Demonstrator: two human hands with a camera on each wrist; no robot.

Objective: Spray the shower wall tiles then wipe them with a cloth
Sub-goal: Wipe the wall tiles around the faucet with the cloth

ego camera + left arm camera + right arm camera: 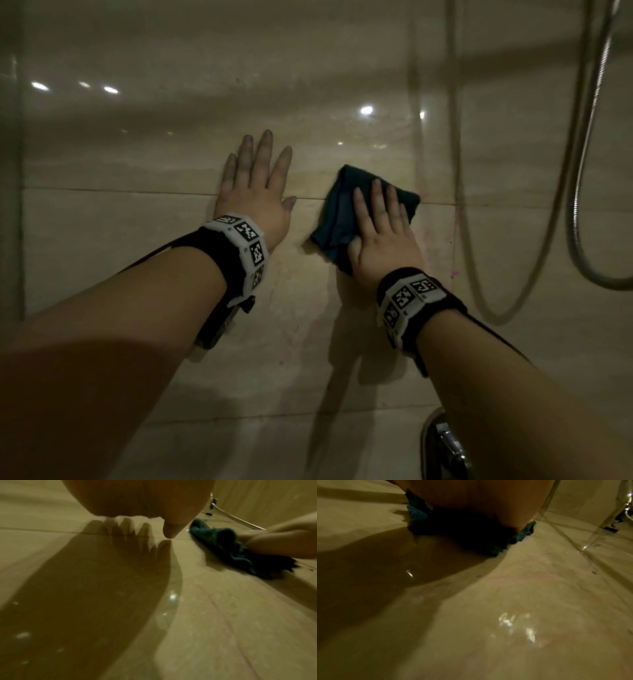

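Note:
Glossy beige wall tiles [137,240] fill the head view, crossed by a grout line at hand height. My left hand [255,185] lies flat on the tiles with its fingers spread and straight, holding nothing. To its right, my right hand [380,222] presses a crumpled dark teal cloth [337,212] flat against the wall with straight fingers. In the left wrist view the cloth [221,539] lies bunched under the right hand [281,539]. The right wrist view shows the cloth [419,512] squashed beneath my palm. No spray bottle is in view.
A metal shower hose [582,205] hangs in a loop at the right, close to the wall. A chrome tap fitting [445,445] sticks out at the bottom right. Faint pink streaks mark the tile [442,253] right of the cloth.

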